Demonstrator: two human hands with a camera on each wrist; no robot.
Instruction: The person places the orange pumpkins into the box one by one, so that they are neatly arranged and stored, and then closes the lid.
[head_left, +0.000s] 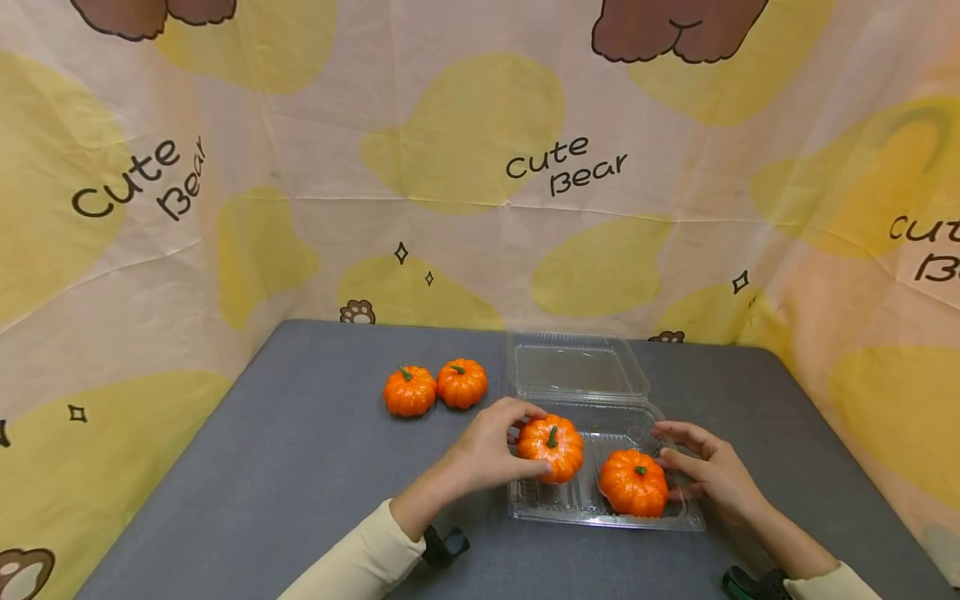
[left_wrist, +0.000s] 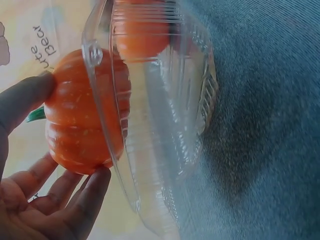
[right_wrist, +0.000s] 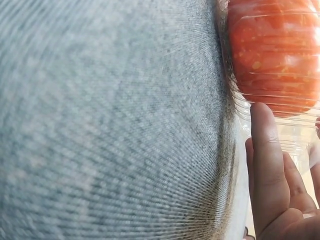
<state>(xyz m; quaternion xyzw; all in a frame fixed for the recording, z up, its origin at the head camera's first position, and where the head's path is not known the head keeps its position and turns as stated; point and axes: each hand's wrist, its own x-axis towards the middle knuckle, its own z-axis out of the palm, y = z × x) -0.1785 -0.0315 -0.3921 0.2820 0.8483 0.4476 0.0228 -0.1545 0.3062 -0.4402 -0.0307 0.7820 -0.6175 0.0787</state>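
Observation:
My left hand (head_left: 495, 446) grips a small orange pumpkin (head_left: 551, 448) with a green stem, thumb on one side and fingers on the other. The pumpkin is at the left half of a clear plastic clamshell container (head_left: 592, 521), overlapping its near-left part; the left wrist view shows it by the rim (left_wrist: 102, 115). A second pumpkin (head_left: 634, 483) sits inside the container's right half. At the container's right side is my right hand (head_left: 716, 475), its fingers extended along the clear wall; a fingertip (right_wrist: 262, 112) lies right at the wall in the right wrist view.
Two more pumpkins, one on the left (head_left: 409, 392) and one beside it (head_left: 462, 383), stand on the grey table (head_left: 315, 467) left of the container. The container's lid (head_left: 577, 367) lies folded back behind it. A printed cloth (head_left: 465, 133) hangs around the table.

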